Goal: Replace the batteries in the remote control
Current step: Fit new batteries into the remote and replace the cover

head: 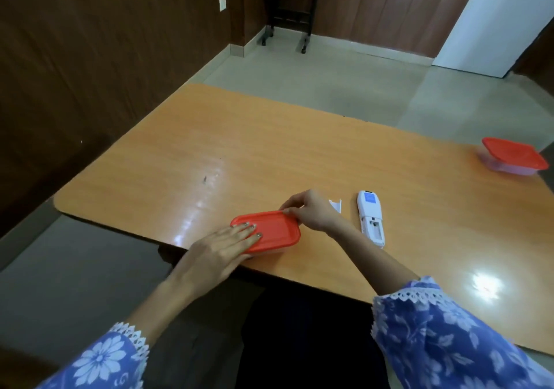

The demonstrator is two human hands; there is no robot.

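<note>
A white remote control lies face down on the wooden table, its battery compartment uncovered at the near end. Its white battery cover lies just left of it. A small container with a red lid sits near the table's front edge. My left hand rests flat on the lid's near left part, fingers spread. My right hand pinches the lid's far right corner. No batteries are visible.
A second red-lidded clear container stands at the table's far right edge. A bright light glare shows on the table near my right sleeve. Dark wood walls and a black stand lie beyond.
</note>
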